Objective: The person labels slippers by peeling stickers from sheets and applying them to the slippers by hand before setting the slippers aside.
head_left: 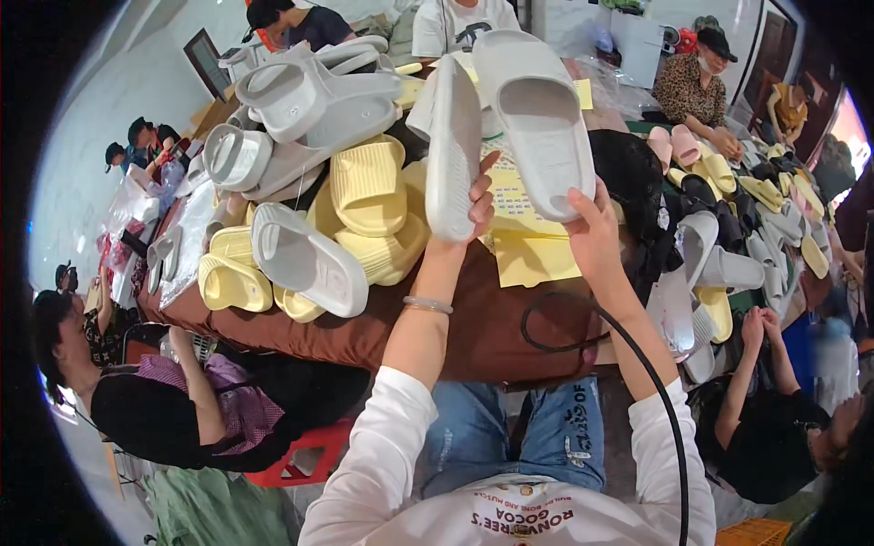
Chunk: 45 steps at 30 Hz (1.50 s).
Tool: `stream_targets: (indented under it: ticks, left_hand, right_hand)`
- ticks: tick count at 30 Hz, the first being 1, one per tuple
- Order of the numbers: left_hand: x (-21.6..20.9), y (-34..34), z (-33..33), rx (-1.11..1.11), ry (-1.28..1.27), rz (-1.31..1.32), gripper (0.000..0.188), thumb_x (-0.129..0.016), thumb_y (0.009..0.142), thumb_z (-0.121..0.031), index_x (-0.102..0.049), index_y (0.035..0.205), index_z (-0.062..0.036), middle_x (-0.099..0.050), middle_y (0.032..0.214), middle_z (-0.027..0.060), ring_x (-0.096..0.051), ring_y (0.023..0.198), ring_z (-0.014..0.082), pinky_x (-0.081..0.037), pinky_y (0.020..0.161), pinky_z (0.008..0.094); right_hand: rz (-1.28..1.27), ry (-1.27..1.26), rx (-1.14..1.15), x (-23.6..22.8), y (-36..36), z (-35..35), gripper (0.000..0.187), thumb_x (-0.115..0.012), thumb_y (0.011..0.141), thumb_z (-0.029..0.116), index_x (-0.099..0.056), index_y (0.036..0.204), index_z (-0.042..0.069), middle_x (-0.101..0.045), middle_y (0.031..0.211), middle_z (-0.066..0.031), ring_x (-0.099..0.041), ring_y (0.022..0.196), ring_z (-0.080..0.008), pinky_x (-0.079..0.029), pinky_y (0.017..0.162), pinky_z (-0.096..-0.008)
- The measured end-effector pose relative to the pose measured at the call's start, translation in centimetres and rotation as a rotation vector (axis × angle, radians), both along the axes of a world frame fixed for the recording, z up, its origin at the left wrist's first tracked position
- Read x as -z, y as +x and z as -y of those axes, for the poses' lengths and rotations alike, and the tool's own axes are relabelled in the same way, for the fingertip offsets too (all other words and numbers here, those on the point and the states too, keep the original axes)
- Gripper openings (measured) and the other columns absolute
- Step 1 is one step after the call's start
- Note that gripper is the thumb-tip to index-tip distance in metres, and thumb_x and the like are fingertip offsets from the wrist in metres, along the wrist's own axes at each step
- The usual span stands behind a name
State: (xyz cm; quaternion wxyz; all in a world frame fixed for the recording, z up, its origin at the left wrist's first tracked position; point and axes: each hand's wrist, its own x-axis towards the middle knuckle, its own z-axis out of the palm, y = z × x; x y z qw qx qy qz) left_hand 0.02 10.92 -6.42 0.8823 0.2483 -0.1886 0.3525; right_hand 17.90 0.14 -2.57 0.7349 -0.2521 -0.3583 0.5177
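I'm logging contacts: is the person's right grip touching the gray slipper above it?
Touching. The head view shows the right grip with its thumb lying over the heel end of the gray slipper, no gap between.

Workshop [473, 346], apparently for slippers, long brown-covered table [473, 341], heaped grey slippers [314, 264] and yellow slippers [369, 187], second slipper pile [733, 268] at right, yellow label sheets [537, 259] on top, several people [164, 409] seated alongside, plastic bags [132, 214], white wall [82, 155].
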Motion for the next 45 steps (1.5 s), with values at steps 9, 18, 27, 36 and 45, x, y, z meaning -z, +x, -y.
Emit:
stream_targets:
  ticks: [9, 18, 27, 36, 45]
  left_hand:
    - [-0.3, 1.1, 0.1, -1.060, -0.016, -1.177, 0.054, -0.048, 0.088, -0.041, -0.045, 0.121, 0.0019, -0.052, 0.114, 0.0148, -0.053, 0.101, 0.0235, -0.043, 0.083, 0.0335]
    - [-0.6, 1.8, 0.8, -1.506, 0.233, -1.257, 0.045, -0.049, 0.088, -0.035, -0.051, 0.094, 0.0098, -0.058, 0.081, 0.0216, -0.055, 0.076, 0.0286, -0.042, 0.071, 0.0368]
    - [-0.6, 1.5, 0.9, -1.461, 0.144, -1.240, 0.044, -0.048, 0.088, -0.034, -0.051, 0.094, 0.0096, -0.059, 0.084, 0.0181, -0.055, 0.077, 0.0245, -0.042, 0.072, 0.0338]
    - [1.4, 1.3, -0.1, -1.566, 0.636, -1.418, 0.047, -0.055, 0.084, -0.029, -0.046, 0.107, 0.0109, -0.055, 0.100, 0.0297, -0.054, 0.096, 0.0406, -0.041, 0.083, 0.0402]
    - [0.9, 2.5, 0.7, -1.523, 0.512, -1.396, 0.051, -0.046, 0.089, -0.031, -0.040, 0.118, 0.0096, -0.051, 0.111, 0.0288, -0.049, 0.105, 0.0384, -0.037, 0.089, 0.0381]
  right_hand:
    - [-0.004, -0.076, 0.114, 0.8, 0.8, -0.9, 0.050, -0.060, 0.076, 0.007, -0.036, 0.120, 0.002, -0.050, 0.109, -0.0097, -0.053, 0.098, -0.0188, -0.044, 0.082, -0.0309]
    - [0.097, -0.164, 0.227, 2.0, 1.6, -1.6, 0.050, -0.059, 0.074, 0.006, -0.038, 0.119, 0.003, -0.050, 0.109, -0.0097, -0.052, 0.097, -0.0207, -0.043, 0.083, -0.0330]
    - [0.062, -0.315, 0.017, 3.5, 1.6, -2.2, 0.047, -0.056, 0.070, 0.000, -0.043, 0.115, 0.003, -0.052, 0.106, -0.0112, -0.053, 0.097, -0.0252, -0.046, 0.082, -0.0384]
    - [-0.046, -0.167, -0.153, 3.2, 0.0, -2.2, 0.066, -0.054, 0.062, -0.007, -0.033, 0.124, 0.005, -0.052, 0.107, -0.0112, -0.057, 0.091, -0.0234, -0.051, 0.072, -0.0361]
    - [-0.053, -0.128, -0.347, 1.6, 0.0, -0.8, 0.055, -0.050, 0.065, -0.007, -0.040, 0.118, 0.002, -0.054, 0.103, -0.0074, -0.056, 0.089, -0.0181, -0.049, 0.076, -0.0324]
